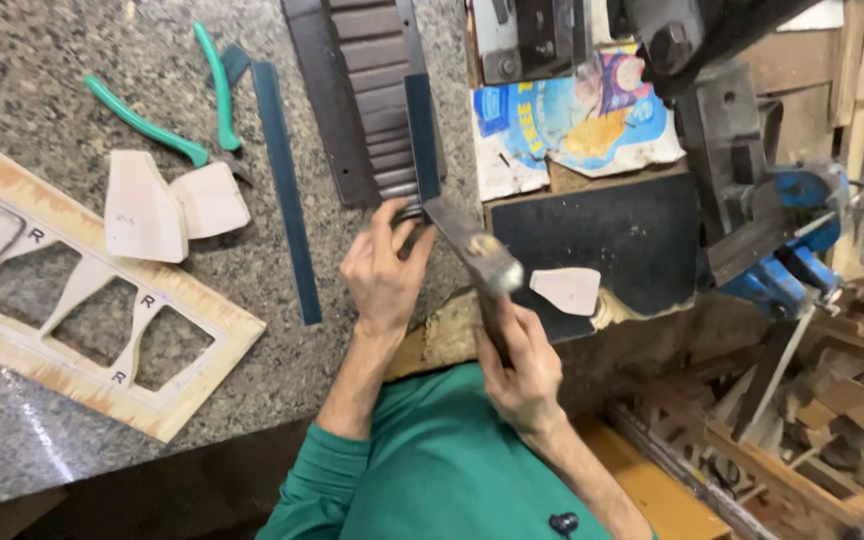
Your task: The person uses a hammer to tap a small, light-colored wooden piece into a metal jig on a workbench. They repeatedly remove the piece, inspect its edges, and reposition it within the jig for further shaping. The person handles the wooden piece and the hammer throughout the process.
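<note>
Right hand (524,368) gripping hammer (474,250), head up-left

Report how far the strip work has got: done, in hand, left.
Done: two cut pieces lie by the stencil board. In hand: the left hand pins the blue strip on the ribbed dark sheet while the right hand holds a hammer on it. Left: another blue strip lies untouched.

Left hand (384,272) pinched a dark grey leather strip (420,135) on the speckled granite bench (42,60) while right hand (524,368) gripped a wooden-handled steel hammer (474,245).
</note>
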